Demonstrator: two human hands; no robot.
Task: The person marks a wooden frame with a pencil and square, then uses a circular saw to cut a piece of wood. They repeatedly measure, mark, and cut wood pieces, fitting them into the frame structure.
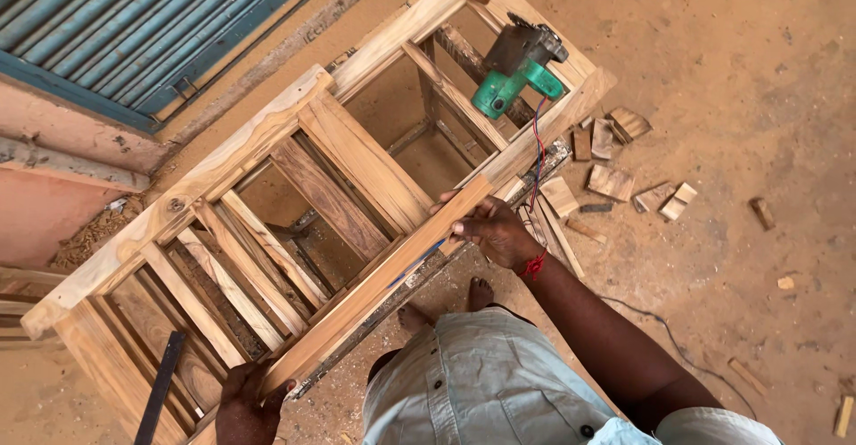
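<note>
A long wooden plank (392,271) lies along the near edge of an unfinished wooden frame (223,168) with several slats. My right hand (490,229) grips the plank near its upper end, a red thread around the wrist. At the plank's lower end, my left hand (245,402) holds it by the bottom of the view. A green power tool (515,69) rests on the far end of the frame, its cord hanging down.
Several wood offcuts (611,180) lie scattered on the sandy ground to the right. A blue corrugated shutter (134,26) stands at the top left. A dark flat bar (160,387) leans at the lower left. My bare feet (446,307) stand beside the frame.
</note>
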